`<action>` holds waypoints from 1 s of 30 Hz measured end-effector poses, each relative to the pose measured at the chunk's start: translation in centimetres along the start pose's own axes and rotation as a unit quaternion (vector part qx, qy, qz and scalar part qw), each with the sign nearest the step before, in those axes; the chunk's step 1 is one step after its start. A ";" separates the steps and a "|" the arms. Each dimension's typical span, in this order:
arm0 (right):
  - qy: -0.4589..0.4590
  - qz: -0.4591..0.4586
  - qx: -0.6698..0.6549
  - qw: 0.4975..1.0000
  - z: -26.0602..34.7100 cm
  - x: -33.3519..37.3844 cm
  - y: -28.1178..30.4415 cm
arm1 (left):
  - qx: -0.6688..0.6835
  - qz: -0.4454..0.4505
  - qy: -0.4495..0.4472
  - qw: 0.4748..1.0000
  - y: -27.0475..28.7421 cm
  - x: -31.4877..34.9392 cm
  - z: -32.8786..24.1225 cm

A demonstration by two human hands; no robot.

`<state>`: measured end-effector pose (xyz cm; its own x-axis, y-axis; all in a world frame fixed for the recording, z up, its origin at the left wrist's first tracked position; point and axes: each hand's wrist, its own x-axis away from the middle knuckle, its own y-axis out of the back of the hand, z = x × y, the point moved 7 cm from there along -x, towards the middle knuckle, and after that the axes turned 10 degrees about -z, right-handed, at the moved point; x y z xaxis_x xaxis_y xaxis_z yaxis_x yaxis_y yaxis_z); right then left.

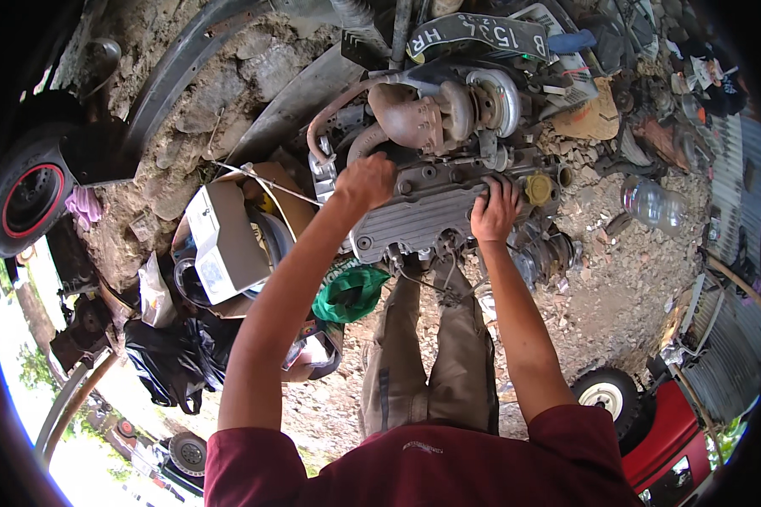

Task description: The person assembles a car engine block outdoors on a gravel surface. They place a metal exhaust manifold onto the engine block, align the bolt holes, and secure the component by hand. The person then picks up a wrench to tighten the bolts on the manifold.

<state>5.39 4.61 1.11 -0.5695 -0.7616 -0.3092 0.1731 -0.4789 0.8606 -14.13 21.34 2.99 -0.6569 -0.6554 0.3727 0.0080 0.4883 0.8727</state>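
Observation:
An engine with a ribbed grey valve cover (418, 218) lies across the ground in front of me. My left hand (368, 181) is closed in a fist at the cover's left end, just below a rusty exhaust pipe (366, 142); what its fingers hold, if anything, is hidden. Resting on the right part of the cover is my right hand (496, 209), fingers apart and bent over the surface. A yellowish oil filler cap (539, 189) sits to its right. Beyond both hands stands a turbocharger (457, 114) with a rust-brown housing and a silvery ring.
To my left are a box of parts with a white carton (224, 245), a green plastic bag (349, 294) and black bags (173, 359). A black plate (478, 36) lies beyond the engine. Rubble and a clear plastic bottle (651, 205) lie on the right. A red vehicle (672, 435) stands behind.

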 end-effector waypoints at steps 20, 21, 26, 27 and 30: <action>0.005 -0.002 0.007 1.000 0.4 0.0 0.0 | -0.005 0.084 0.046 0.995 1.3 -1.6 -0.4; 0.002 -0.001 0.010 1.000 0.2 0.0 0.1 | 0.002 0.073 0.052 0.996 1.4 -1.6 -0.4; 0.000 0.004 0.013 1.000 -0.1 0.1 0.0 | 0.015 0.076 0.097 0.992 3.0 -1.1 -2.8; -0.001 0.002 0.009 1.000 -0.3 0.2 -0.1 | 0.022 0.062 0.103 0.993 3.3 -1.4 -3.7; 0.004 0.000 0.015 1.000 -0.4 0.2 -0.2 | 0.015 0.034 0.097 0.995 3.9 -2.3 -6.3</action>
<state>5.56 4.37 0.73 -0.5639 -0.7644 -0.3125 0.1478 -0.4657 0.8725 -7.80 21.15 7.56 -0.4981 -0.7180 0.4862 0.0218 0.5502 0.8348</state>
